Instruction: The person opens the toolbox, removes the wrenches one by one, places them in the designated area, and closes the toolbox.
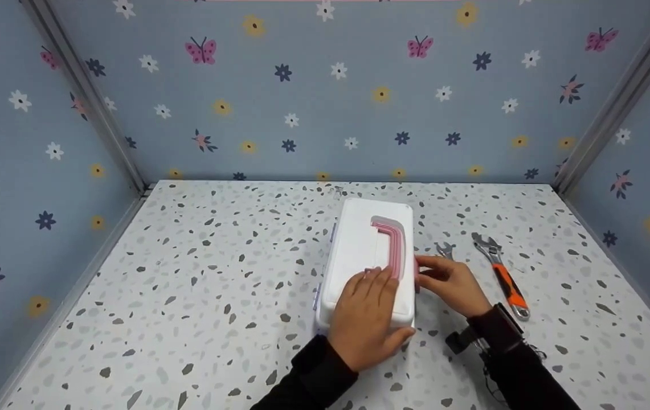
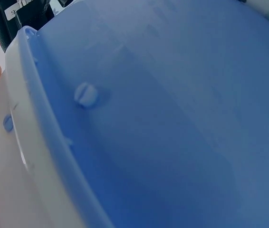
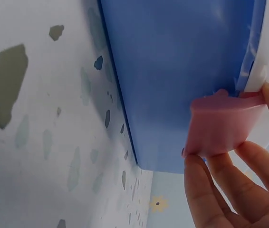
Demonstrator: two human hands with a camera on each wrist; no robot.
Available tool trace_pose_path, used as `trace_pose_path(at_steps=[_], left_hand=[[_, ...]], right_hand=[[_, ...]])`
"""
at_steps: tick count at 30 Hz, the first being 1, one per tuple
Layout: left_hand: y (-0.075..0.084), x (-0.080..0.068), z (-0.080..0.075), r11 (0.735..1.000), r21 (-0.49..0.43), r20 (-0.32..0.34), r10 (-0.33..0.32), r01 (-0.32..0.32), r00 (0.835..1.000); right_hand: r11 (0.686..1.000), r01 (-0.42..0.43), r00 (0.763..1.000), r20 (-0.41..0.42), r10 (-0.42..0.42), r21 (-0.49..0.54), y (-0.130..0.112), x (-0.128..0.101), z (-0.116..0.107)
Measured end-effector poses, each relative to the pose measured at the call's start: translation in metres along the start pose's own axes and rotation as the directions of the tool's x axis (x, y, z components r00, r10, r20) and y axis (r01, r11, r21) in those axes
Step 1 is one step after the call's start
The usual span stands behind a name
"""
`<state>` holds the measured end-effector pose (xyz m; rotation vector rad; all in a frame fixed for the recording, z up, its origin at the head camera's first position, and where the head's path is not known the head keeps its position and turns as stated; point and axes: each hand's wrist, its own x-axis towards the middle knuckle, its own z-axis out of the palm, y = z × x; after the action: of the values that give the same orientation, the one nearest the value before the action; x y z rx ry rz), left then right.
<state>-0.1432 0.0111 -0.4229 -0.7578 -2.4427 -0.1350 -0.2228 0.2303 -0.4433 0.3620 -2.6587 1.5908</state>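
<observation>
A box with a white lid (image 1: 359, 245) and a pink handle (image 1: 394, 245) folded into the lid stands in the middle of the speckled table (image 1: 216, 296). My left hand (image 1: 369, 304) lies flat on the near end of the lid, fingers straight. My right hand (image 1: 432, 274) is at the box's right side. There its fingers (image 3: 206, 194) pinch a pink latch (image 3: 220, 123) against the blue wall of the box (image 3: 172, 71), just under the lid's edge. The left wrist view is filled by the blue wall (image 2: 172, 118) and the white lid rim (image 2: 11, 156).
A small silver wrench (image 1: 445, 249) and an adjustable wrench with an orange handle (image 1: 501, 273) lie on the table right of the box. Flowered blue walls (image 1: 325, 102) close in the table at the back and on both sides.
</observation>
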Motion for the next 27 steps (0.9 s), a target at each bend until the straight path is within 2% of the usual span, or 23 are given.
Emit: trace_pose_path(at_steps=[7,11,18,27], left_hand=[[0.0,0.0,0.0,1.0,-0.003,-0.005,0.001,-0.001,1.0],[0.0,0.0,0.0,1.0,-0.002,-0.003,0.0,0.0,1.0],[-0.001,0.0,0.001,1.0,0.012,-0.03,0.008,-0.008,1.0],[0.0,0.0,0.001,1.0,0.002,-0.021,0.006,-0.006,1.0]], right_hand=[[0.989,-0.033,0.999,0.001,0.033,0.144,0.001,-0.001,0.004],[0.984,-0.038,0.999,-0.001,0.039,0.176,0.004,0.0,0.007],[0.952,-0.056,0.998,0.017,0.054,0.3,0.006,-0.002,0.012],[0.94,-0.05,0.999,0.0,0.053,0.338,0.009,-0.003,0.014]])
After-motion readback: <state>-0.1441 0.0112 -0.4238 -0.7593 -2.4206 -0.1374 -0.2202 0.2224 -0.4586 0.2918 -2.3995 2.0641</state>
